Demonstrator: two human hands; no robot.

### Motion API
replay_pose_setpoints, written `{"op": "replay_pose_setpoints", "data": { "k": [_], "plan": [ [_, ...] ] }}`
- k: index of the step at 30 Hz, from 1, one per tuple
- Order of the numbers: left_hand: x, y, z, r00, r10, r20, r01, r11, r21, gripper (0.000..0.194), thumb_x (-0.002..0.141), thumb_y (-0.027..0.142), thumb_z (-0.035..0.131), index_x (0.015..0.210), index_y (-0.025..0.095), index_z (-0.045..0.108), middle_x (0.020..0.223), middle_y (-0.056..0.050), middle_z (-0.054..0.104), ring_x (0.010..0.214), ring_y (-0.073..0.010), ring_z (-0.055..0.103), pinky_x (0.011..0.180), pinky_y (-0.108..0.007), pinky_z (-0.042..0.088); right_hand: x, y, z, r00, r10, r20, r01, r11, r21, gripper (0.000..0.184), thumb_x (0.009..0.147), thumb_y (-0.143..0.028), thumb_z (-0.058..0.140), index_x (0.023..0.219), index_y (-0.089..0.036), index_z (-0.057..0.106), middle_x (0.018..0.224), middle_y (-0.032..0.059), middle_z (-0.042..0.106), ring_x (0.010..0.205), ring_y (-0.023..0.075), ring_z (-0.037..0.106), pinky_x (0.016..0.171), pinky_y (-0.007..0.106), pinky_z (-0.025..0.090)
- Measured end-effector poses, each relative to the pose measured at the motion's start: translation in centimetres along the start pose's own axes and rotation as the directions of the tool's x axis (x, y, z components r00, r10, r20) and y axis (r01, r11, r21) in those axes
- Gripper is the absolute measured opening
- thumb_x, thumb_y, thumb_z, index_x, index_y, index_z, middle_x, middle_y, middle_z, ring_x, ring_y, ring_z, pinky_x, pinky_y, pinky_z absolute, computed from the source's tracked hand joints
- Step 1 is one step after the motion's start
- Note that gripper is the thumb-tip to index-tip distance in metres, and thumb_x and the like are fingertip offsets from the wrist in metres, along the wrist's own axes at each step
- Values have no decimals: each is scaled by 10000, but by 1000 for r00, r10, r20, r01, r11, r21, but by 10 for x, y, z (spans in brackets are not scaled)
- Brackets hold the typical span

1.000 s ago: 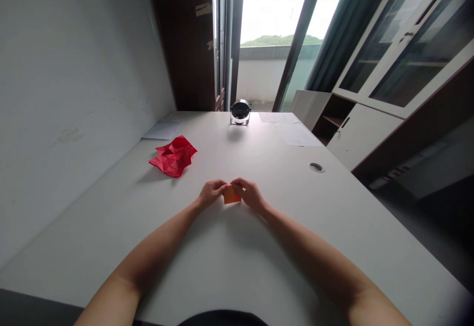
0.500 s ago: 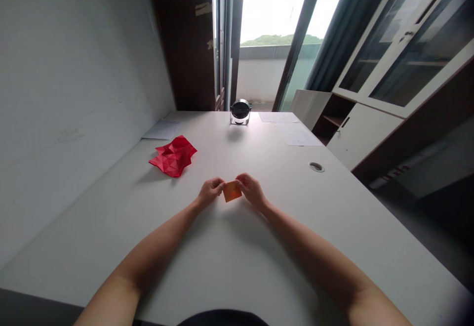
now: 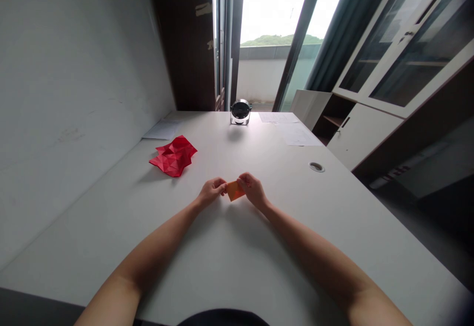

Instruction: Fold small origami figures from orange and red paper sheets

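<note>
A small folded piece of orange paper (image 3: 234, 191) is held between my two hands over the middle of the white table (image 3: 222, 266). My left hand (image 3: 214, 190) pinches its left edge between thumb and fingers. At the upper right corner, my right hand (image 3: 252, 187) grips the paper, covering that part of it. The paper is tilted, its lower corner pointing down toward me. Beyond my left hand, to the left, lies a crumpled, creased sheet of red paper (image 3: 174, 156).
A round black device on a metallic stand (image 3: 240, 112) stands at the table's far end. White sheets (image 3: 299, 135) lie at the far right, another sheet (image 3: 162, 130) by the left wall. A round cable hole (image 3: 316, 167) is near the right edge.
The orange paper has lifted and turned, shifting slightly right. My right hand has moved up a little to its upper right corner. The red paper has stayed put.
</note>
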State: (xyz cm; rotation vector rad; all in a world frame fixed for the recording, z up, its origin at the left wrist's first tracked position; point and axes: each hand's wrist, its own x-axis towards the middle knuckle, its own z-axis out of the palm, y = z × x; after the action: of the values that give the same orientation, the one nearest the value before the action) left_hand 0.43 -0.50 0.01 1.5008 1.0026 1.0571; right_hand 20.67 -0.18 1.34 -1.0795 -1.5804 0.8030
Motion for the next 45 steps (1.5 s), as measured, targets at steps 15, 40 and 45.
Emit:
{"op": "replay_pose_setpoints", "data": {
  "k": [15, 40, 45],
  "plan": [
    [-5, 9, 0, 998, 23, 51, -33, 978, 208, 308, 797, 438, 645, 862, 148, 725, 676, -20, 648, 626, -125, 564, 585, -217, 425, 0, -3, -1, 999, -33, 8, 33, 999, -34, 304, 864, -484, 547, 799, -191, 596, 698, 18, 601, 639, 151, 516, 614, 289, 451],
    [-8, 20, 0, 993, 7, 117, -41, 957, 288, 388, 855, 488, 565, 784, 132, 701, 664, -14, 645, 610, -107, 536, 597, -205, 397, -1, -6, 0, 1000, -24, 16, 25, 999, -25, 344, 850, -507, 559, 771, -174, 598, 665, 18, 592, 621, 142, 498, 596, 279, 437],
    [-8, 20, 0, 994, 4, 112, -43, 936, 350, 386, 857, 481, 555, 732, 139, 686, 634, 3, 631, 577, -95, 501, 584, -198, 374, -2, -5, 1, 999, -26, 36, 26, 1000, 2, 350, 850, -522, 576, 779, -180, 594, 674, 17, 585, 633, 147, 499, 601, 285, 437]
  ]
}}
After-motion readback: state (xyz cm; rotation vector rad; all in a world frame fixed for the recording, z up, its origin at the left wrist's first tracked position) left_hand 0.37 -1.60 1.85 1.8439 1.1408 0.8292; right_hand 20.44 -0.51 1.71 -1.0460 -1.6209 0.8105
